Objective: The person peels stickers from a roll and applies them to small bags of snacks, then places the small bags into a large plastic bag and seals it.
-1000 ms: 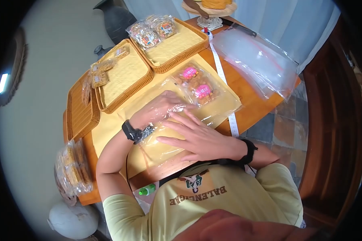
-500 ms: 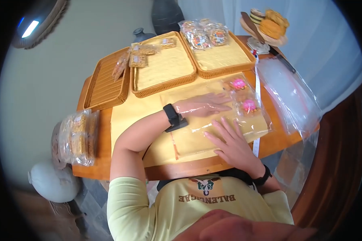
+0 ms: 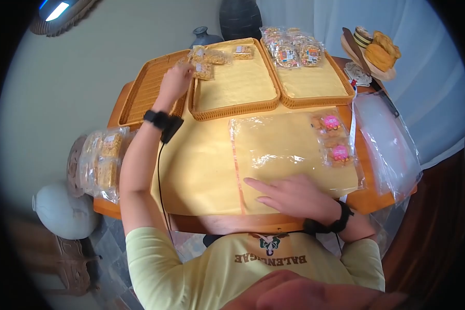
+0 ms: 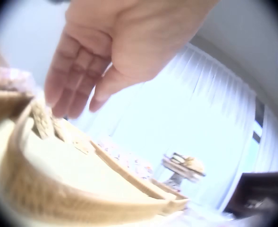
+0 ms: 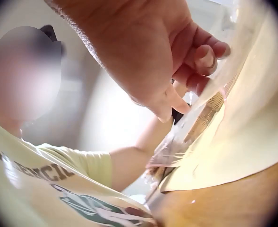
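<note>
reaching upper left, the left hand (image 3: 177, 82), fingers loosely bent and empty, has quit the clear plastic bag (image 3: 289, 147) at centre for snack packets (image 3: 203, 71); the right hand (image 3: 298, 197), fingers relaxed, lies there: packing seems midway.

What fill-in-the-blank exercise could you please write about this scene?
1. The bare hand nearer the flat clear plastic bag is the person's ____ hand.
2. The labels on the two golden snack packets at the bag's right end are ____.
3. The brown rectangular woven trays on the wooden table number ____.
4. Among these trays, the unlined one stands farthest to the person's ____.
Missing words: right; pink; three; left.
</note>
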Tool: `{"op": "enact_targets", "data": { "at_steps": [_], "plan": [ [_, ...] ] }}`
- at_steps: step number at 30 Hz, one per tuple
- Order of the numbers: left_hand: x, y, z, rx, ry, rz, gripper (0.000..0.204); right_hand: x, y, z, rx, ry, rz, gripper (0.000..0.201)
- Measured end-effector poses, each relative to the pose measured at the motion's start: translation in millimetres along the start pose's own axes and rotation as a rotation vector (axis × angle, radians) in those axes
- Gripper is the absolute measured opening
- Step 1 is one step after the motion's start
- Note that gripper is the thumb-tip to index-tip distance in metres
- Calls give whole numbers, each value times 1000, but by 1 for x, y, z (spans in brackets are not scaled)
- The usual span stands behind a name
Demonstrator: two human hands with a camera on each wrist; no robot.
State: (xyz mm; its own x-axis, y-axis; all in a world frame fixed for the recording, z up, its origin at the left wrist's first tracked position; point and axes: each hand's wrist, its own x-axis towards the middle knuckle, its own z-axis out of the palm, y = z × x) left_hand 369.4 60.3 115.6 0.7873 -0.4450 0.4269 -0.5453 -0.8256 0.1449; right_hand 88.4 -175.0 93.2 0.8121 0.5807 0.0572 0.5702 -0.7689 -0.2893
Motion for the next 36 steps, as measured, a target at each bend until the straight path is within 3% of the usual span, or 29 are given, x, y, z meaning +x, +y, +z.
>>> {"op": "enact_targets", "data": {
  "at_steps": [1,2,5,11,12,14,15,17,19,20,23,25,32,34,35,36],
  "plan": [
    [15,-4,4,88,14,-155,20,6,1,7,-2,3,2,37],
    [27,-12,14,87,19,-148,20,12,5,15,-21,42,-36,30],
    [55,-20,36,173,-69,-356,31,19,5,17,-51,109,-45,27],
    [71,-5,60,205,-103,-386,40,18,4,12,56,189,54,28],
    [78,-21,80,204,-103,-388,40,17,5,10,102,205,57,28],
    [95,-67,135,76,-3,-586,51,15,5,3,163,210,61,28],
    [87,-54,118,73,-14,-575,51,14,6,1,220,218,74,28],
    [73,-28,89,89,24,-385,57,12,9,3,248,248,80,28],
    [93,-86,133,-278,48,-453,55,9,10,7,272,293,109,27],
    [72,-25,87,103,13,-377,56,9,12,9,280,303,87,26],
    [85,-31,99,193,44,-296,57,10,9,11,305,320,56,27],
    [84,-21,88,255,-45,-395,83,12,8,13,320,323,51,29],
    [76,-18,61,113,-133,-350,79,12,12,23,250,369,12,24],
    [72,2,48,-129,-408,-455,85,13,11,26,257,383,-11,24],
    [68,19,42,-49,-419,-492,80,13,11,27,254,389,-5,24],
    [72,0,63,-69,-349,-411,75,14,12,28,248,395,-3,24]
  ]
}}
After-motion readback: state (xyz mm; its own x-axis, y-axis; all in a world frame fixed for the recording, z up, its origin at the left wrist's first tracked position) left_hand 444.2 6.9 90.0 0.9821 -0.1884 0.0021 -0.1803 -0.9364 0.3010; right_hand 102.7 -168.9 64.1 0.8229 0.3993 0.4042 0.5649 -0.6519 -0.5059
